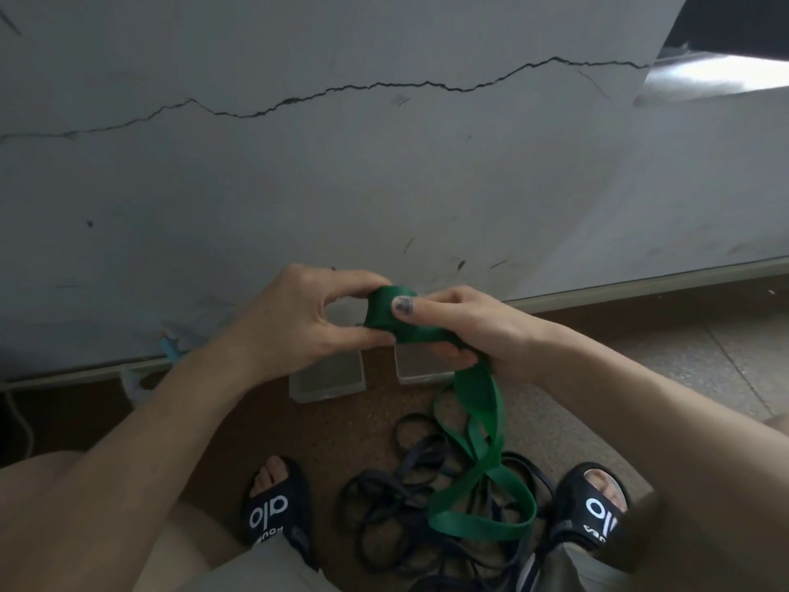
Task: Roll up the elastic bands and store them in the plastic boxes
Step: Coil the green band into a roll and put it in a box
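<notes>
White "alo" on left sandal (275, 512) strap; partial white logo on right sandal (597, 517), unreadable.

A grey wall (341, 185) with a long jagged crack (324, 94) meets a brown speckled floor (354, 425).

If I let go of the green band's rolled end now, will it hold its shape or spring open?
It would probably unwind: only the left hand and right hand are pinching the rolled end of the green band. The free tail hangs limp and twists into loops, so it looks floppy. It looks light; it may drop onto the dark bands.
</notes>
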